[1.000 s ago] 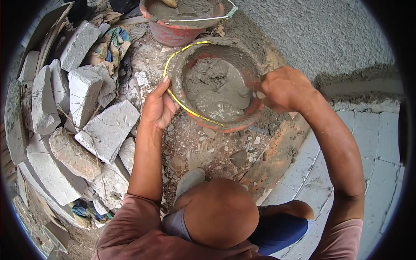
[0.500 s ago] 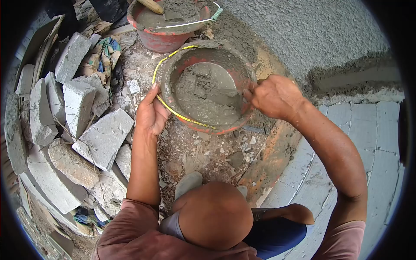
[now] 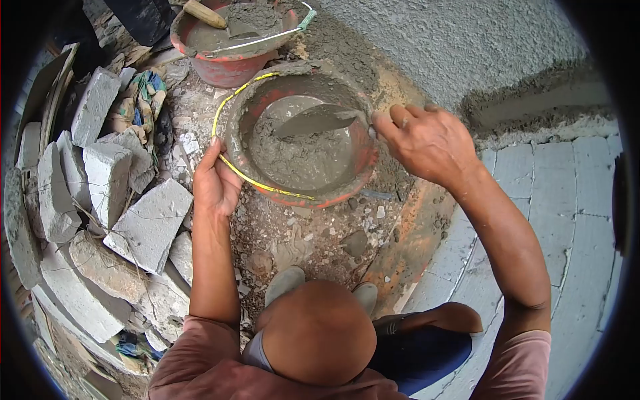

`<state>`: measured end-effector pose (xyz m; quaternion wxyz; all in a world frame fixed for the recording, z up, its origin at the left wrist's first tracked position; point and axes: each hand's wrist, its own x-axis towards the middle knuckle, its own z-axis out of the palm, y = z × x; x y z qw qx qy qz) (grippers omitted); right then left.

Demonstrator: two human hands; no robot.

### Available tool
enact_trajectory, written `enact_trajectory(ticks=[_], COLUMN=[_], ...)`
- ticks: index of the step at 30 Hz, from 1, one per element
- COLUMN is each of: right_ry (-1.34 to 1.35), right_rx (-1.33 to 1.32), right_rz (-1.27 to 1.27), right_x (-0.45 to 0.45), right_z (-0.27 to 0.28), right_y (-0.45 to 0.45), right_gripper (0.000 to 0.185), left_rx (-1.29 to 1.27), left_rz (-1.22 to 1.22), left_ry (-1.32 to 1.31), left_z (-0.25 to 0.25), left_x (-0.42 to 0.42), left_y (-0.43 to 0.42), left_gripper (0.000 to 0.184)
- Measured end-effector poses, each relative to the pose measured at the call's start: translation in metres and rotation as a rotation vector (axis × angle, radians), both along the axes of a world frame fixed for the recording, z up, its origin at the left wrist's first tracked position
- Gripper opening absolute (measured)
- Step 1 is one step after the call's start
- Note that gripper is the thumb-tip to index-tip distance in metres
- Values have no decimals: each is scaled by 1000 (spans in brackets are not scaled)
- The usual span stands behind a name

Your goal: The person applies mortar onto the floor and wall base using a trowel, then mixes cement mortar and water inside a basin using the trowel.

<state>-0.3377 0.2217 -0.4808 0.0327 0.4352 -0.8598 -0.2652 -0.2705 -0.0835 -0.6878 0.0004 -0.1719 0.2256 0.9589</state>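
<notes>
My left hand (image 3: pixel 217 181) grips the near left side of a red bucket (image 3: pixel 350 195), its thumb against the yellow wire handle (image 3: pixel 217 121) and its other fingers partly hidden by the rim. Wet grey mortar (image 3: pixel 293 157) lies inside, and mortar is smeared over the rim. My right hand (image 3: pixel 430 141) is closed around the handle of a trowel (image 3: pixel 319 121) at the bucket's right side. The trowel's blade points left over the mortar, with its face in view; the handle is mostly covered by my fingers.
A second red bucket (image 3: pixel 227 69) of mortar, with a wooden-handled tool (image 3: pixel 205 13), stands behind. Broken concrete blocks (image 3: pixel 150 223) and thin wires are piled at left. A rough grey wall (image 3: pixel 433 47) rises at upper right, beside grey block flooring (image 3: pixel 513 233).
My right hand has lifted the trowel blade out of the mortar and turned it. My left hand stays on the bucket. The whole view has shifted slightly.
</notes>
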Motion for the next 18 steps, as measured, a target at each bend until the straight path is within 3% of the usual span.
enact_trajectory(ticks=[3,6,9,13,16,17,18], right_ry=[184,141,-51,112,-46,-66,-62], right_rx=[-314,-520,-91,-553,-142,-88,-197], right_rz=[-39,-200,-482,-457,-478,-538,-549], right_x=[12,22,33,49,39,38,41], right_z=[27,-25,-71,-62,-78,-82,-73], right_y=[18,63,91,89,112,119,110], right_gripper=[20,26,36,19,24,32,28], left_rx=[16,15,1,17,1,3,1], left_rz=[4,10,-21,16,18,-57,-44], left_ry=[-13,-21,-41,-47,-61,-80,-67], left_z=[-8,-4,8,3,13,13,11], left_x=[0,1,1,1,0,1,-2], left_y=[-4,-3,1,-2,2,0,-1], left_gripper=[39,36,34,38,38,31,34])
